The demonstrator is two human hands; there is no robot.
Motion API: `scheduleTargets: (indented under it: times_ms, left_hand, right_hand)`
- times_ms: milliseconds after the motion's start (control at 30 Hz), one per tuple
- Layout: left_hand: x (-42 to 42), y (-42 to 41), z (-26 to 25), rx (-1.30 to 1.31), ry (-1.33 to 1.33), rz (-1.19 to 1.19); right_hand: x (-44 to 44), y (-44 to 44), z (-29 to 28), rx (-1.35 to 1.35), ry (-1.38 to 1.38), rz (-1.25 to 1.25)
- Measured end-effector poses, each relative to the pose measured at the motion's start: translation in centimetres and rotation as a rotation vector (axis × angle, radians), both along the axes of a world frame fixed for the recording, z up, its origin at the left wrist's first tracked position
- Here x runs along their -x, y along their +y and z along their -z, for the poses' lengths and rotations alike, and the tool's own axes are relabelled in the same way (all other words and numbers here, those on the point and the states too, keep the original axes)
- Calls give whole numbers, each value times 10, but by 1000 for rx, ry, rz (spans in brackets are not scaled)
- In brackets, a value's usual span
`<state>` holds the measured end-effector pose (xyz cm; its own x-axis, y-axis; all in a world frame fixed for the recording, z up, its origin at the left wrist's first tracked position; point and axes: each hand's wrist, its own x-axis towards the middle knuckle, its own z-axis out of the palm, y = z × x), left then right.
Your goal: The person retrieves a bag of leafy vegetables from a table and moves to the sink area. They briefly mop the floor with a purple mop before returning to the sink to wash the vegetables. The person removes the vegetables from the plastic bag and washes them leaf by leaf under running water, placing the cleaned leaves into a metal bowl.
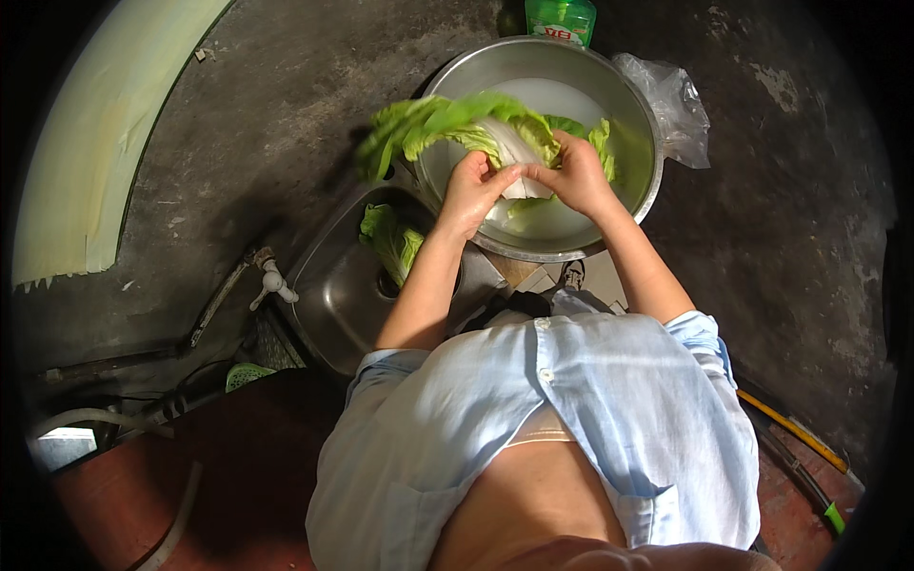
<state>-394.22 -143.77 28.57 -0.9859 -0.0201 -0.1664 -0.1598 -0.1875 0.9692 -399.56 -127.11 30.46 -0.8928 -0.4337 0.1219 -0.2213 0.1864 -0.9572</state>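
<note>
Both hands grip one large cabbage leaf (525, 157) with a broad white rib and ruffled green edges. My left hand (477, 189) pinches the rib's near end from the left. On the right side, my right hand (575, 171) holds the same leaf, the two thumbs almost meeting on the rib. The leaf's blurred green tip hangs out over the left rim of a round metal basin (639, 114). Cloudy water (553, 96) fills the basin's bottom, and more green leaves (601, 143) lie in it, partly hidden by my hands.
Left of the basin is a stainless steel sink (335, 285) with a leafy cabbage piece (389, 239) by its drain. A white tap (273, 284) juts from the wall. A green detergent pouch (560, 21) stands behind the basin; a clear plastic bag (671, 107) lies at its right.
</note>
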Motion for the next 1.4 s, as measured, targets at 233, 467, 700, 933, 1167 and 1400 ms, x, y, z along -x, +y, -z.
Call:
scheduleTargets:
  times_ms: [233,467,700,933,1167,1400]
  left_hand:
    - [-5,5,-7,-123,52,-22]
    - [-7,9,2,-51,56,-60]
    - [-6,14,9,141,90,-90]
    - [3,9,24,343,171,-107]
    - [-4,18,21,335,48,-82]
    - [1,15,23,-88,20,-112]
  right_hand:
    - [1,8,10,347,-461,-171]
    - [-5,0,18,330,-376,-150]
    - [-12,-11,16,-144,105,82]
    - [-19,-21,7,-309,327,165]
    - [0,-8,17,-266,287,171]
    - [5,6,26,138,-352,-93]
